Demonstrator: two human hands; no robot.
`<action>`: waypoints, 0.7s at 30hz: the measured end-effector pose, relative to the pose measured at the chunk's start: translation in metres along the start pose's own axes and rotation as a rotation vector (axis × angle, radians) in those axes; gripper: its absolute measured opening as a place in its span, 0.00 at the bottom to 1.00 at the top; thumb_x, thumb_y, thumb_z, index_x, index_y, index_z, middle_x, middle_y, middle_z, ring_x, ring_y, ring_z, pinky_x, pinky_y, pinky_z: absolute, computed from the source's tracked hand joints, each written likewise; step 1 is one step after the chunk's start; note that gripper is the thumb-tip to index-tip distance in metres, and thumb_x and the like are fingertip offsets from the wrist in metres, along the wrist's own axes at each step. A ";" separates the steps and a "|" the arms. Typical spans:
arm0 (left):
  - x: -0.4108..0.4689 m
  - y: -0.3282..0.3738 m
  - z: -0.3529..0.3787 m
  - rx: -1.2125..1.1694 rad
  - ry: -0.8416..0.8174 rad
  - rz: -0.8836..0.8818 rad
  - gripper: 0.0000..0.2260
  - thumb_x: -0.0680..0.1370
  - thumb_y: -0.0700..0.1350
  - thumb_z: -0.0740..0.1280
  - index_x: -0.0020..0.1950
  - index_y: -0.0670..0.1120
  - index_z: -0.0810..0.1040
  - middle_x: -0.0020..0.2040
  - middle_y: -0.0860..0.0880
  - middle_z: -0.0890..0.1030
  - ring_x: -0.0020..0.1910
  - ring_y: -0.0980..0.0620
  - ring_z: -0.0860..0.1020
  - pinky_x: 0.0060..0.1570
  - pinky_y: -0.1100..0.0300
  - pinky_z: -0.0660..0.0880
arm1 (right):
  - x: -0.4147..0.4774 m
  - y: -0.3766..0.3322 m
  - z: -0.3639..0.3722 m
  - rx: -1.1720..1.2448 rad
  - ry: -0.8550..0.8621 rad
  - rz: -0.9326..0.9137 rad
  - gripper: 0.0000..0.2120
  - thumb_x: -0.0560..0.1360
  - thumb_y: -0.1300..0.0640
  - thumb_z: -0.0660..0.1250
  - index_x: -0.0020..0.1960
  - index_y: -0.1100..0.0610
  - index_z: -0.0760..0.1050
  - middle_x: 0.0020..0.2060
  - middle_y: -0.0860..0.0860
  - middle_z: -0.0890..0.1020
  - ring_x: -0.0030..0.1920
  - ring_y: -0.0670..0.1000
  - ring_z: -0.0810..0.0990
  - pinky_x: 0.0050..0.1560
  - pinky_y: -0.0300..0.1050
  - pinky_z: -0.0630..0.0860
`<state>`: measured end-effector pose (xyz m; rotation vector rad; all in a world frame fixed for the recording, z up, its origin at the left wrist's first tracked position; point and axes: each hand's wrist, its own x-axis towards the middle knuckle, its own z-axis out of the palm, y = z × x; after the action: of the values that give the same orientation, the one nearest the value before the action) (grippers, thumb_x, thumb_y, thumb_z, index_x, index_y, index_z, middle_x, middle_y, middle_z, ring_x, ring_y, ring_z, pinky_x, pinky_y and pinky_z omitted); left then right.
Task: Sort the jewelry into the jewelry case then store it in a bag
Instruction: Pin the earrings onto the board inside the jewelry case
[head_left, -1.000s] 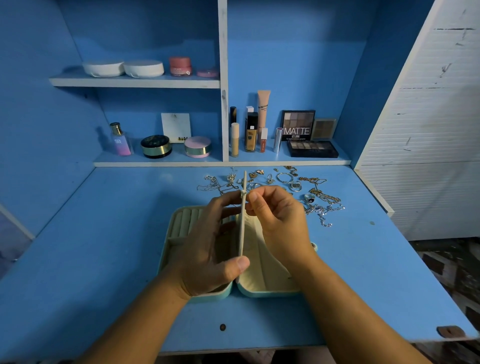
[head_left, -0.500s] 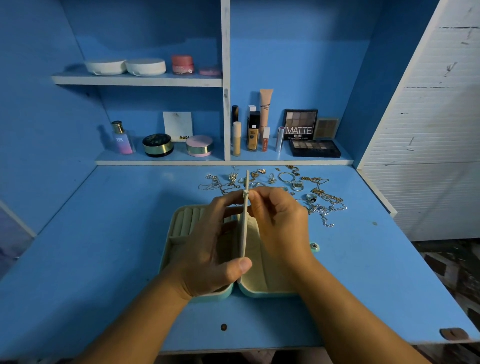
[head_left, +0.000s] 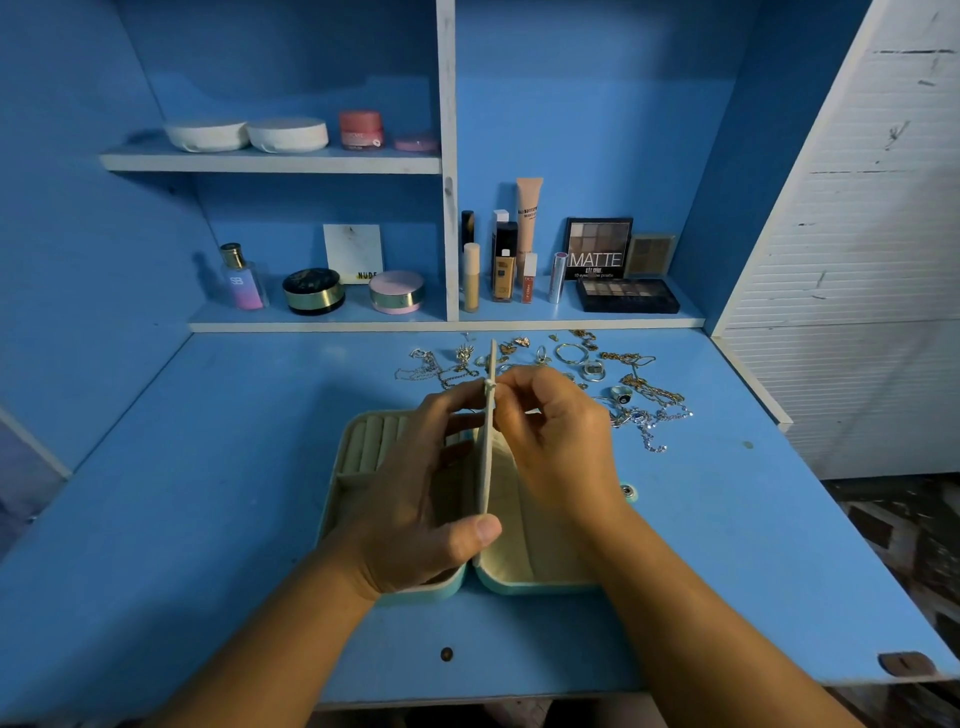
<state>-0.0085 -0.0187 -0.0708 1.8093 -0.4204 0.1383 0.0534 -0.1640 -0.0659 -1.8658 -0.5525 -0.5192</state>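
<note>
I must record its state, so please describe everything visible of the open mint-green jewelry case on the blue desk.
The mint-green rectangular jewelry case lies open flat on the blue desk. Its lining looks like cream velvet. The left half has padded ring rolls. A thin cream middle panel stands upright, held by the left hand and pinched higher up by the right hand.

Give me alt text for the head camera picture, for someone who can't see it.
Two hands hold the middle flap of an open jewelry case upright on a blue desk: the left hand grips its near edge, the right hand pinches it farther up. Loose chains and rings lie behind the case, with makeup on shelves beyond.
</note>
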 end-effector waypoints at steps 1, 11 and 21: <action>0.000 0.000 0.000 -0.001 0.000 -0.001 0.39 0.66 0.50 0.69 0.75 0.46 0.61 0.68 0.46 0.72 0.68 0.40 0.71 0.63 0.47 0.74 | 0.000 0.000 0.000 -0.024 0.004 -0.033 0.06 0.76 0.57 0.66 0.50 0.56 0.79 0.41 0.49 0.82 0.41 0.43 0.80 0.42 0.31 0.75; 0.001 0.000 0.001 -0.005 -0.012 -0.007 0.40 0.65 0.52 0.70 0.75 0.47 0.62 0.68 0.45 0.72 0.68 0.40 0.71 0.61 0.46 0.75 | -0.001 0.003 -0.001 0.024 -0.002 0.008 0.04 0.76 0.57 0.65 0.49 0.55 0.78 0.41 0.46 0.81 0.42 0.43 0.80 0.41 0.34 0.77; 0.003 0.001 0.003 0.125 -0.029 0.014 0.43 0.64 0.60 0.73 0.75 0.50 0.62 0.69 0.49 0.70 0.70 0.47 0.70 0.63 0.50 0.74 | 0.000 -0.009 -0.037 0.395 -0.270 0.274 0.18 0.77 0.48 0.63 0.64 0.53 0.71 0.46 0.50 0.83 0.49 0.50 0.83 0.51 0.43 0.78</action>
<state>-0.0061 -0.0224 -0.0702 1.9336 -0.4539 0.1509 0.0444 -0.1960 -0.0472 -1.6024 -0.5217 0.0279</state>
